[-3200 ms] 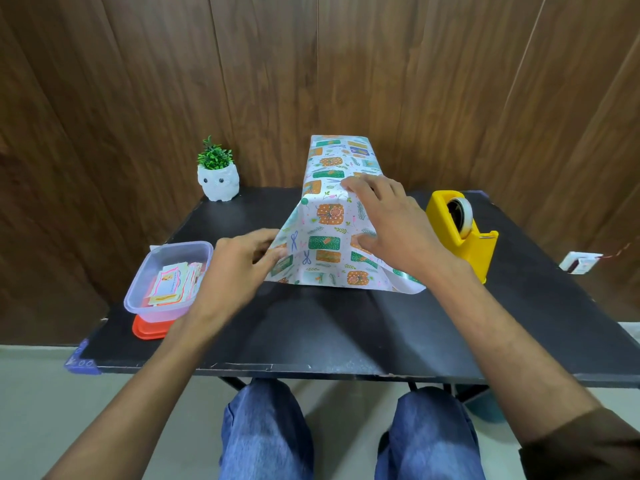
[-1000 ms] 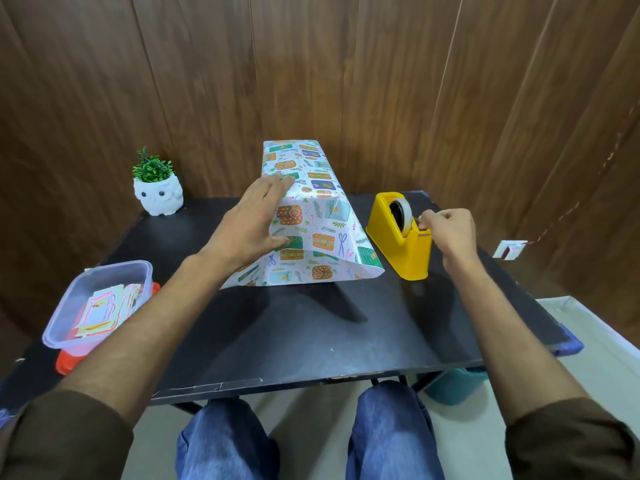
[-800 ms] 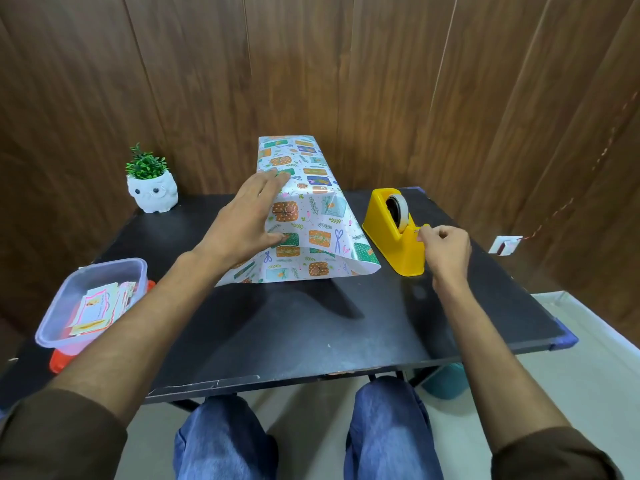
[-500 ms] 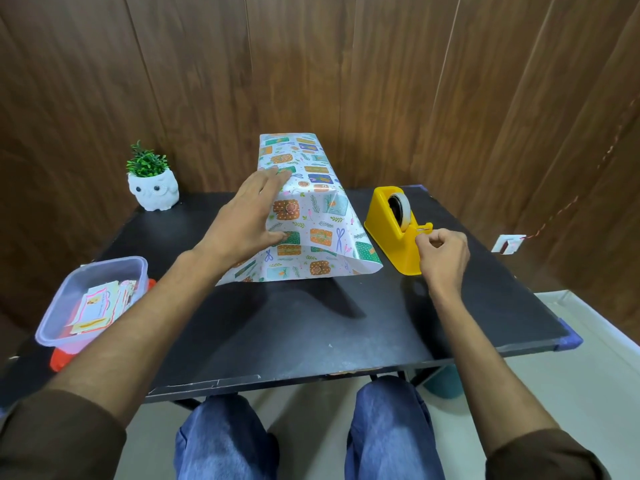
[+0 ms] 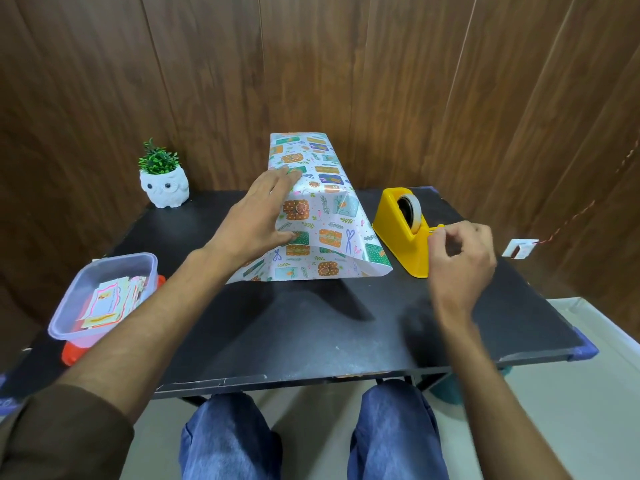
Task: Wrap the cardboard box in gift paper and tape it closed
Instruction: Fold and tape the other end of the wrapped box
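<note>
Since the frame 3.2 s ago, the right hand has been taken off the gift paper and brought to the yellow tape dispenser. The left hand has been shifted from the paper's near corner up onto its sloping left face. Over the last half second little has changed.

In the head view, with the bench read as a clock face and 12 at the wooden wall, the cardboard box is stood upright between the centre and 12. It is fully hidden under the gift paper, which is printed with presents, scissors and sprigs. The paper's near flap is spread out on the bench towards 6. The left hand is laid flat on the paper, its fingers straight and pressed against it. The dispenser is set at 2, just beside the paper's right edge. The right hand's fingers are curled, with thumb and forefinger pinched on the end of the tape at the cutter.

A white owl planter is stood at 10. A clear plastic tub of cards is rested on a red lid at 8. The print on the cards is too small to be read.
</note>
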